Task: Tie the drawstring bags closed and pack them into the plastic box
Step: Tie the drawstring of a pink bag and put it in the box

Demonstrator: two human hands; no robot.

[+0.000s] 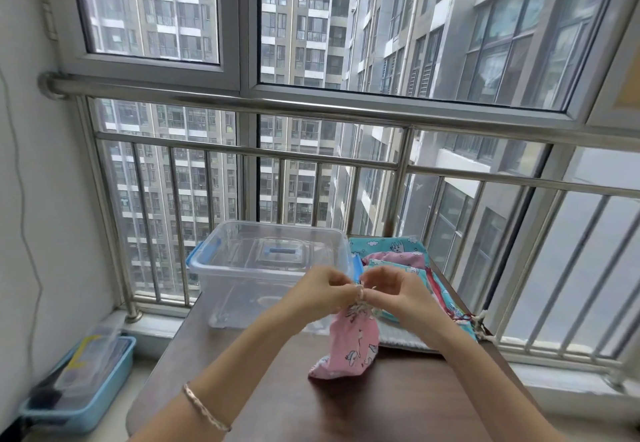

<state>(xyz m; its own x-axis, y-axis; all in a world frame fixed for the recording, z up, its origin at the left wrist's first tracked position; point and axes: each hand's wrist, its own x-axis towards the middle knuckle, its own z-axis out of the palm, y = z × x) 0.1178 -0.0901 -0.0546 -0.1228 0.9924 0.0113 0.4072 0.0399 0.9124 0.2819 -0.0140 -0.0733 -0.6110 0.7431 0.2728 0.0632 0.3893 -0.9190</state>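
Note:
A pink drawstring bag [349, 346] with a unicorn print hangs upright over the dark table, its bottom resting on the top. My left hand [320, 291] and my right hand [394, 294] meet above its gathered neck, and each pinches the white drawstring [360, 289] there. Behind my left hand stands the clear plastic box [242, 275] with blue clips, open at the top. A pile of teal and pink drawstring bags [391, 251] lies flat to the right of the box.
The dark brown table [277, 389] stands against a metal window railing [311, 161]. A white cloth [405, 339] lies under the bag pile. On the floor at the left sits a blue tray [79, 389] with items in it.

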